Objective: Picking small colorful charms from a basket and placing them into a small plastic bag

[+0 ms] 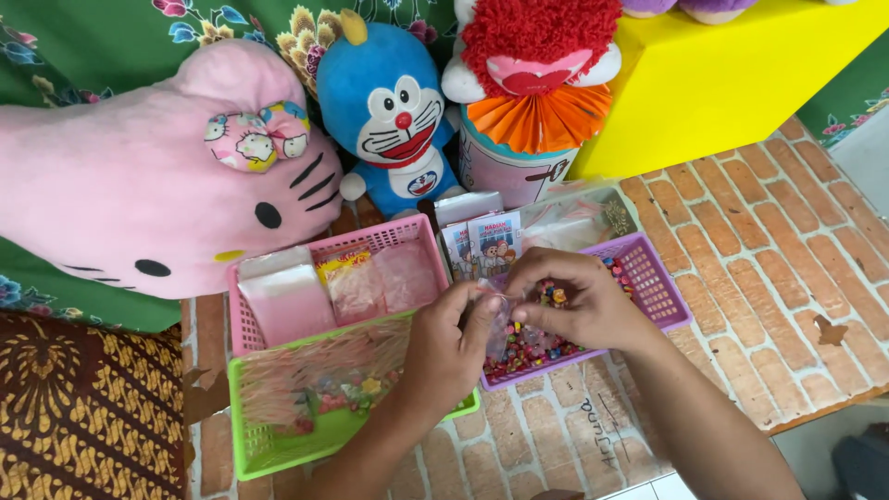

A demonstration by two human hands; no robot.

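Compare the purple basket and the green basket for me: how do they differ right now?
The purple basket sits to the right under both hands and holds loose colourful beads; the green basket sits left and nearer, holding clear packets with a few beads inside. The right hand reaches into the purple one, while the left hand overlaps the green one's edge. Both are rectangular perforated plastic baskets on the brick-pattern tabletop.

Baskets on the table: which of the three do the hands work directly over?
The purple basket, rightmost, holding loose coloured beads. Both hands, left and right, hover over it; the pink basket and green basket sit left.
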